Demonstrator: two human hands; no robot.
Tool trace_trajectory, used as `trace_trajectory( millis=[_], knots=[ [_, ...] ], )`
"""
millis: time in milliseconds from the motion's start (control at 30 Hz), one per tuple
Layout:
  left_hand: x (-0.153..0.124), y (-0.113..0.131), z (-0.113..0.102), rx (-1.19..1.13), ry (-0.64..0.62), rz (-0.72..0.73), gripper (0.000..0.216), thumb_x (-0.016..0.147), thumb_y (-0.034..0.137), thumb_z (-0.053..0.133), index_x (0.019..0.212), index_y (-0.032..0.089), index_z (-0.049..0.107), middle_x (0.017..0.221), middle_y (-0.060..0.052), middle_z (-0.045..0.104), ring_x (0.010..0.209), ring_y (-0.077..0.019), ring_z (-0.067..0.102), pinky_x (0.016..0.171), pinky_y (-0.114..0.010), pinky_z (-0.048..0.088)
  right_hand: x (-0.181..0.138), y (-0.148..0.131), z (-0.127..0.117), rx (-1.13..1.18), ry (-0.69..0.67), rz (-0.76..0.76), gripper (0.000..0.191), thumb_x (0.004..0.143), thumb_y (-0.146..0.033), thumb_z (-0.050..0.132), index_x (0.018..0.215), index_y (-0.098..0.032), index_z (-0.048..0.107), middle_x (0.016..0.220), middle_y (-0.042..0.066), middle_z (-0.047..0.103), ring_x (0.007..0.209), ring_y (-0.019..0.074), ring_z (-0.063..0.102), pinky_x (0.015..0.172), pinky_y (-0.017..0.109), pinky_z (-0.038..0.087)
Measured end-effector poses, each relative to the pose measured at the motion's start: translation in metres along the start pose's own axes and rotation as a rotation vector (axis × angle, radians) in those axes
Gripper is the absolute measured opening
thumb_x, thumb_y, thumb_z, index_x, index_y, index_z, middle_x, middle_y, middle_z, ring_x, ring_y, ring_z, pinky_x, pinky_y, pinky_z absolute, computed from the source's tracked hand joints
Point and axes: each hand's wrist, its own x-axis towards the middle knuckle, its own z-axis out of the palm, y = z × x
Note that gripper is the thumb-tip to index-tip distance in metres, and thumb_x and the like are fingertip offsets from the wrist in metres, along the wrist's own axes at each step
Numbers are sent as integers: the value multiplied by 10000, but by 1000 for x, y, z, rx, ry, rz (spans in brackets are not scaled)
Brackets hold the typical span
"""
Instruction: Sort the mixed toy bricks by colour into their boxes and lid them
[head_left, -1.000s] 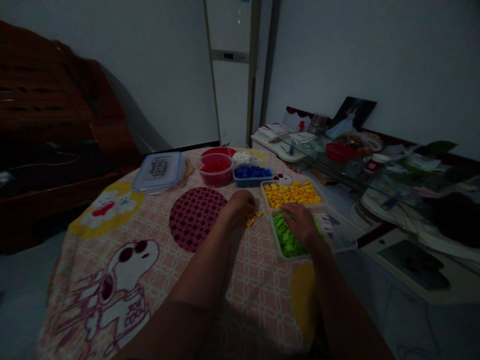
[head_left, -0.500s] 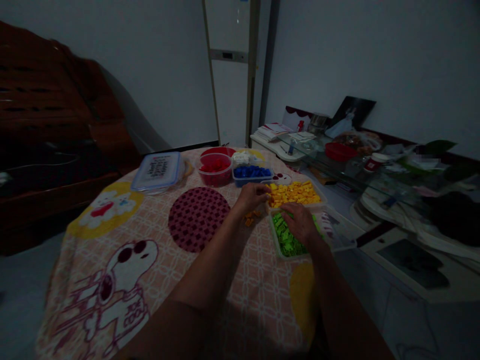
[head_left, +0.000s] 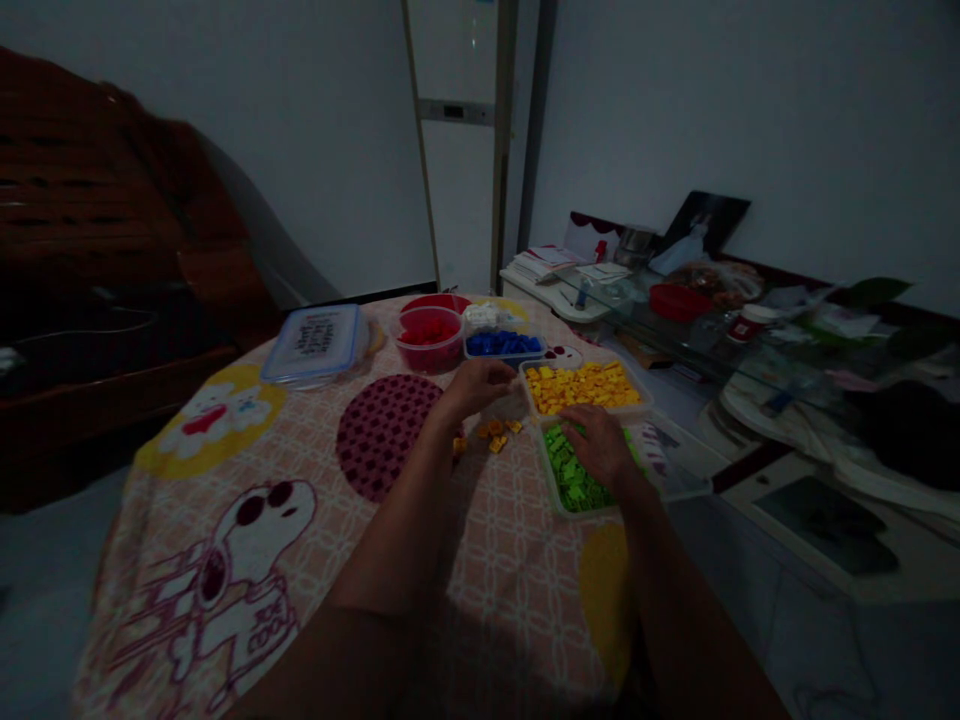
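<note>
My left hand (head_left: 481, 386) hovers just left of a clear plastic container (head_left: 529, 402) full of yellow building blocks (head_left: 585, 385). Its fingers are bent together, and anything between them is too dark to make out. Several loose orange-yellow pieces (head_left: 496, 436) lie on the cloth beneath and beside that hand. My right hand (head_left: 600, 442) is over the near side of the yellow container, its fingers curled at the rim. Below its palm is a second container (head_left: 556, 500) with bright green blocks (head_left: 574, 478), partly covered by the hand.
A tub of red pieces (head_left: 429, 345) and a box of blue pieces (head_left: 504, 344) stand at the back, with a white bundle (head_left: 484, 316) behind. A lidded box (head_left: 315, 340) sits back left. At right is a cluttered glass-topped stand (head_left: 679, 350). The tablecloth (head_left: 510, 570) is patterned.
My left hand has drawn back leftward from the edge of the yellow container, uncovering more of the loose pieces. My right hand has stayed at the rim.
</note>
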Motion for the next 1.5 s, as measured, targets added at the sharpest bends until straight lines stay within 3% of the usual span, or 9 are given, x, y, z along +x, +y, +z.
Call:
trace_trajectory(
  millis=[133,467,667,800,1133,1333,1500],
  knots=[
    [-2,-4,1,113,-85,-37,297,729,223,660,995,152,772,938,-61,778,835,-176,697,773,-251,529,0,1,0,18,4,-10,247,881,-166,543,1044,-198,727,1099,103,728,1058,236,632,1004,400,441],
    [-6,2,31,120,-380,-145,129,625,198,715,732,162,778,666,-1,717,615,-141,634,552,-198,413,1,2,0,17,12,-21,239,868,-166,552,1024,-198,730,1078,101,731,1050,240,631,993,402,451],
    [-3,-2,34,167,-318,-140,82,615,191,708,668,163,764,603,1,675,586,-144,603,574,-223,423,-1,1,0,6,19,-19,238,891,-186,546,1045,-183,728,1103,111,728,1060,243,633,994,392,452],
    [1,-7,30,163,-197,-119,125,634,193,702,729,153,772,680,-16,703,636,-146,608,628,-229,439,0,-1,-2,-8,-5,-16,237,887,-162,549,1040,-176,728,1097,112,729,1053,239,634,991,379,450],
    [9,0,39,-190,62,8,158,688,267,710,758,126,710,677,-1,665,627,-108,553,586,-205,386,0,2,2,1,19,-28,221,882,-160,571,1041,-157,724,1107,115,728,1053,236,628,992,368,441],
    [9,16,57,-276,59,23,103,685,215,721,732,131,682,699,-3,680,634,-112,584,587,-202,405,1,0,-2,-3,-9,-20,230,879,-149,563,1048,-156,719,1109,118,726,1060,238,624,989,366,440],
    [8,16,55,-285,70,38,104,698,200,711,769,125,703,715,-11,693,639,-114,596,593,-203,421,2,2,-1,5,-15,-20,229,875,-153,565,1043,-168,720,1116,106,728,1058,233,625,1000,367,433]
  ],
)
